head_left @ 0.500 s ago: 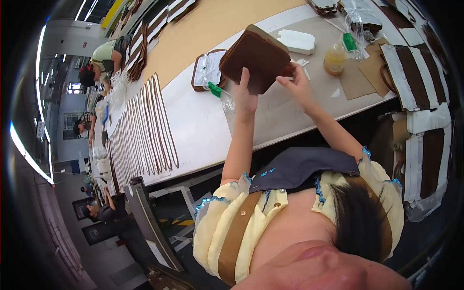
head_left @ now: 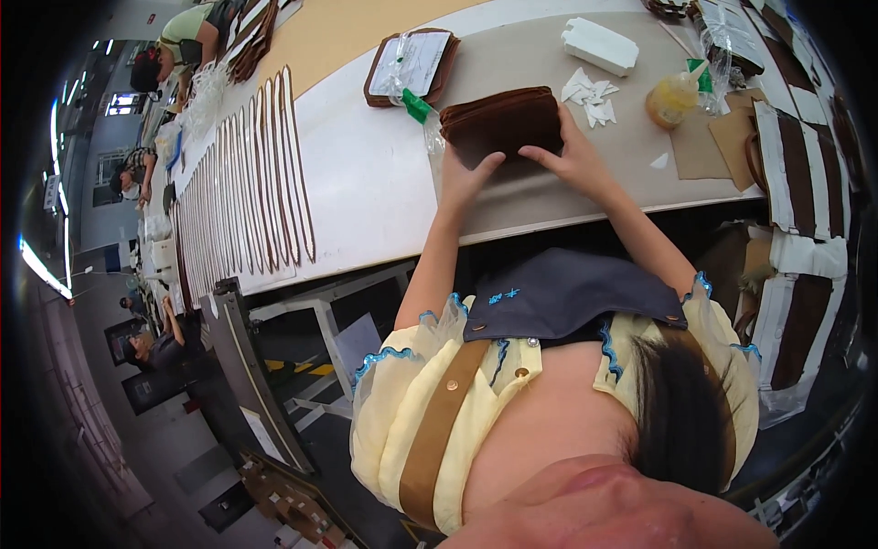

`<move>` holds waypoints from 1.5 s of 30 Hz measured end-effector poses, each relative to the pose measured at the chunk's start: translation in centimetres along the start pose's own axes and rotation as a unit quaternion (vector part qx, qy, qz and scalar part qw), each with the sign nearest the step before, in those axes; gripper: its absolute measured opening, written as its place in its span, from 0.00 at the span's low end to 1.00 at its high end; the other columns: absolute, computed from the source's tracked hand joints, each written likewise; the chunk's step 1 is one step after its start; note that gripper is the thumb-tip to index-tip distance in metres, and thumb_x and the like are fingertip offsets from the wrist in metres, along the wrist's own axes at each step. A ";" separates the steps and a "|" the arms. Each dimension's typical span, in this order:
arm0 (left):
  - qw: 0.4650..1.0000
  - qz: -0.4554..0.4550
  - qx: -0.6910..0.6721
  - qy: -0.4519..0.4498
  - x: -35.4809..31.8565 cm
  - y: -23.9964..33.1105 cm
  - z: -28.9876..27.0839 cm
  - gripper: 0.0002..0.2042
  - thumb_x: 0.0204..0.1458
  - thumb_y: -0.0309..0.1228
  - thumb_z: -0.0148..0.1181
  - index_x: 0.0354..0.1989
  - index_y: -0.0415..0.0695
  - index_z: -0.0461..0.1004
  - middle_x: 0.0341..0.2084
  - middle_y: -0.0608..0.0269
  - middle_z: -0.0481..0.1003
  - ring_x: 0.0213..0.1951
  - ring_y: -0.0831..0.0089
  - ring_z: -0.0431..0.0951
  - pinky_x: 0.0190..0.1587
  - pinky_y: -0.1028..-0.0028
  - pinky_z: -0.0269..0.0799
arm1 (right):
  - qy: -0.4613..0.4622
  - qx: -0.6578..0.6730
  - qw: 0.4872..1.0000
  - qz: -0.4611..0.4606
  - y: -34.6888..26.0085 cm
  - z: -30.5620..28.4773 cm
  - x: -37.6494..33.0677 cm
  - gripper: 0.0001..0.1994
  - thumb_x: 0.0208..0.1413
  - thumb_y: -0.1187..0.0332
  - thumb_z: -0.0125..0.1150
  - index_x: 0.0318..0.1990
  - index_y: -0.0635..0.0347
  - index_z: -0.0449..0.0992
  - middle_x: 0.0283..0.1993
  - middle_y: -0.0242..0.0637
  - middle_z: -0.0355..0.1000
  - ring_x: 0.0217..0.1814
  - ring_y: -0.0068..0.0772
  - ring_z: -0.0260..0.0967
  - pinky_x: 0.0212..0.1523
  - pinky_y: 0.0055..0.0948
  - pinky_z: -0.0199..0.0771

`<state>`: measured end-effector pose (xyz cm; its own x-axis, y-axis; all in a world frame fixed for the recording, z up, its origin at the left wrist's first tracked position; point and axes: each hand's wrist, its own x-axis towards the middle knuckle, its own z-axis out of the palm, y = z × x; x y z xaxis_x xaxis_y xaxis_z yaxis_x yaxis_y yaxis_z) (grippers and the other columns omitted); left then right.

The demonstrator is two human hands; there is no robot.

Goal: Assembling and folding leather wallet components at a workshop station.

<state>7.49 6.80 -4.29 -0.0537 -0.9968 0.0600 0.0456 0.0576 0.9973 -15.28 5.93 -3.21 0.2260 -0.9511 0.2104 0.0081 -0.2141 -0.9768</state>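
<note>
Between my two hands is a stack of brown leather pieces (head_left: 501, 128), its layered edge along the top and its broad face toward me. My left hand (head_left: 465, 181) is closed on the left end, thumb pressed on the near face. At the right end my right hand (head_left: 578, 157) grips the same stack, its thumb also in front. The fingers behind the stack are hidden. Just beyond, to the left, lies another brown stack (head_left: 444, 73) with a white paper sheet (head_left: 416, 64) and clear plastic with a green piece (head_left: 416, 106). White scraps (head_left: 591, 96) lie beyond my right hand.
A white block (head_left: 600, 46) and a squeeze bottle of yellowish liquid (head_left: 670, 101) stand at the right. Long brown straps (head_left: 247, 174) lie in a row at the left. Brown-and-white panels (head_left: 805, 183) hang at the right table edge. Other people work at the far left.
The leather stack has come down toward the table and tipped, so its layered edge shows. My right hand has closed around its right end. The white scraps show more fully.
</note>
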 end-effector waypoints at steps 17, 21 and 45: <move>0.970 0.224 -0.024 0.092 -1.6 2.1 3.9 0.36 0.60 0.53 0.73 0.64 0.39 0.65 0.55 0.58 0.74 0.57 0.70 0.75 0.65 0.68 0.67 | 0.030 0.078 0.996 -0.027 -1.2 -0.1 -0.7 0.23 0.59 0.70 0.78 0.58 0.60 0.74 0.55 0.32 0.77 0.60 0.22 0.72 0.61 0.26 0.71; 0.969 0.122 -0.014 0.216 -0.6 3.7 5.1 0.13 0.72 0.38 0.54 0.50 0.39 0.76 0.46 0.59 0.81 0.51 0.73 0.77 0.60 0.71 0.68 | 0.032 0.060 0.998 -0.002 -0.7 -0.3 -1.0 0.21 0.58 0.72 0.78 0.56 0.61 0.75 0.49 0.29 0.80 0.54 0.21 0.75 0.59 0.25 0.73; 0.993 0.083 0.009 0.077 -1.0 -0.3 3.8 0.40 0.54 0.31 0.80 0.70 0.39 0.58 0.58 0.56 0.73 0.59 0.65 0.75 0.66 0.65 0.70 | 0.034 0.060 0.997 -0.047 -1.4 -0.1 -0.6 0.24 0.58 0.74 0.78 0.58 0.60 0.71 0.50 0.31 0.79 0.55 0.23 0.76 0.60 0.27 0.75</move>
<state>3.73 8.03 -4.44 0.1066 -0.9699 0.2188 0.0229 0.2224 0.9747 -15.52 6.74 -1.94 0.1529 -0.9421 0.2986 0.1435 -0.2777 -0.9499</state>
